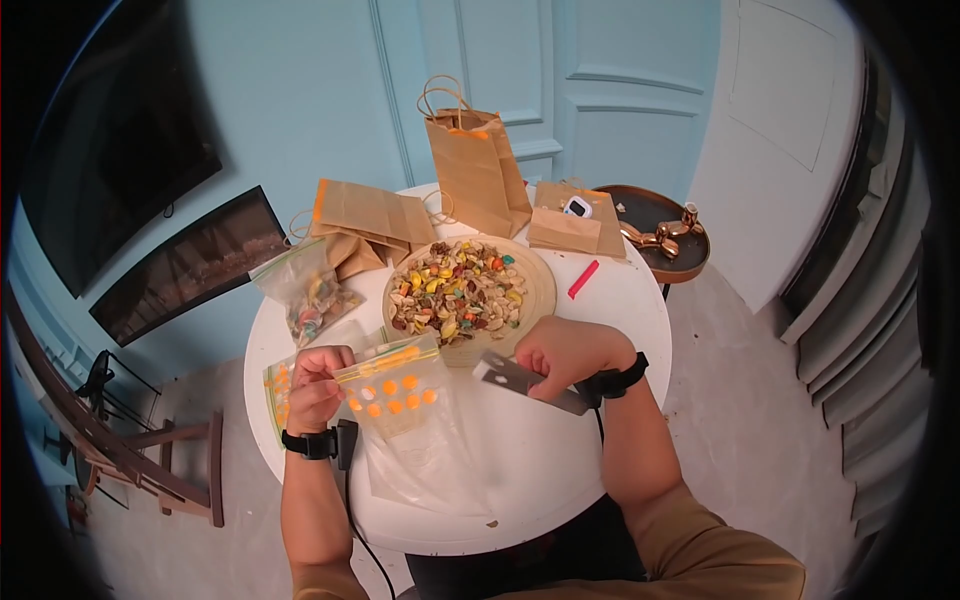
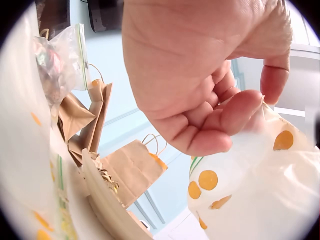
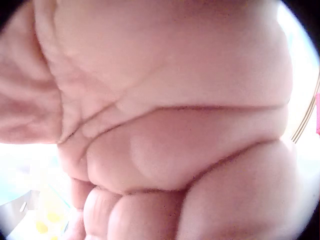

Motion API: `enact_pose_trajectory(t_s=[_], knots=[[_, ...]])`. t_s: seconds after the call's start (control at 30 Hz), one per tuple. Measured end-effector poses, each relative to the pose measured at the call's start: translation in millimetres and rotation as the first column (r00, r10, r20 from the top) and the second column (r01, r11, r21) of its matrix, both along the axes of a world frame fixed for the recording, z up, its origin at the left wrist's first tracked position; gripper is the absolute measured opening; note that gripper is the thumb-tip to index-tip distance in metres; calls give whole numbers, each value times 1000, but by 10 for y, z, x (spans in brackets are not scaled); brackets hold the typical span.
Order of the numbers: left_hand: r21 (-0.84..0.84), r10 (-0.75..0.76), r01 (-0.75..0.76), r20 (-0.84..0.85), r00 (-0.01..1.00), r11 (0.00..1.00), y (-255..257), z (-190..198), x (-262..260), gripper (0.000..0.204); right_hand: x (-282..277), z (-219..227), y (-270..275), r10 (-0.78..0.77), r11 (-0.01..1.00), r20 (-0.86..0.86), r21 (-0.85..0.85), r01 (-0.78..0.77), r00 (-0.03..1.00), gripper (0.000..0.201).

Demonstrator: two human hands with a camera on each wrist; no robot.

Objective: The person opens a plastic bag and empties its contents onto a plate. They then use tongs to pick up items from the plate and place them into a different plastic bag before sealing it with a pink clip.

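Note:
My left hand [image 1: 318, 385] pinches the top edge of a clear zip bag [image 1: 420, 460] printed with orange dots. The bag hangs limp over the front of the white table; the left wrist view shows thumb and finger at the corner of the bag [image 2: 270, 185]. In my right hand [image 1: 575, 355] is a flat grey metal piece [image 1: 515, 378] with a round hole, gripped just right of the bag; its kind is unclear. Behind both hands stands a wide round bowl [image 1: 545, 290] heaped with a dried, multicoloured mix [image 1: 460, 290]. The palm [image 3: 170, 75] fills the right wrist view.
A filled zip bag [image 1: 318, 300] stands left of the bowl, with another dotted bag [image 1: 272, 405] lying below it. Paper bags [image 1: 475, 175] line the table's back. A white timer [image 1: 577, 207] and a pink stick [image 1: 583, 279] lie at right, near a round side table [image 1: 680, 268].

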State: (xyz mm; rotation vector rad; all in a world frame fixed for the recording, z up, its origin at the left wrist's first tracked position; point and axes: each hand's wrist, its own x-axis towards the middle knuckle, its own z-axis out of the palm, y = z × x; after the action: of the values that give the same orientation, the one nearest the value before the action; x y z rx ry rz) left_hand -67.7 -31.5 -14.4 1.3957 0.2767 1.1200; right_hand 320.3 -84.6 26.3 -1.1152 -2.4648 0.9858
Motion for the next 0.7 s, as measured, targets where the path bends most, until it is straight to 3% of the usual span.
enact_pose_trajectory(t_s=[0.1,0.13,0.2,0.23,0.27,0.37,0.47,0.57,0.7], knots=[[-29,9,-12,-78,997,1000,-12,-2,46,14,49,-59,0,-214,959,-428,-262,106,878,14],[-44,11,-16,-114,993,999,-14,-17,63,12,36,-104,61,-185,959,-580,-281,18,794,20],[-21,73,-80,-223,972,997,-25,-59,124,9,-30,-86,119,-318,928,-752,-371,28,577,19],[-7,104,-110,-276,956,994,-30,-85,154,9,-53,-83,150,-380,910,-809,-415,23,448,19],[-5,94,-99,-260,961,995,-36,-106,178,12,-71,-112,217,-362,926,-830,-374,58,424,23],[48,134,-125,-285,949,991,-91,-60,227,11,-124,-145,267,-511,860,-801,-472,196,311,28],[132,174,-139,-303,937,981,-130,17,288,8,-120,-201,345,-654,753,-678,-539,378,336,31],[69,161,-146,-398,903,987,-164,39,304,7,-154,-233,370,-668,737,-564,-407,541,486,35],[-23,106,-136,-503,858,990,-210,38,316,9,-229,-133,254,-580,814,-525,-362,454,623,44]])
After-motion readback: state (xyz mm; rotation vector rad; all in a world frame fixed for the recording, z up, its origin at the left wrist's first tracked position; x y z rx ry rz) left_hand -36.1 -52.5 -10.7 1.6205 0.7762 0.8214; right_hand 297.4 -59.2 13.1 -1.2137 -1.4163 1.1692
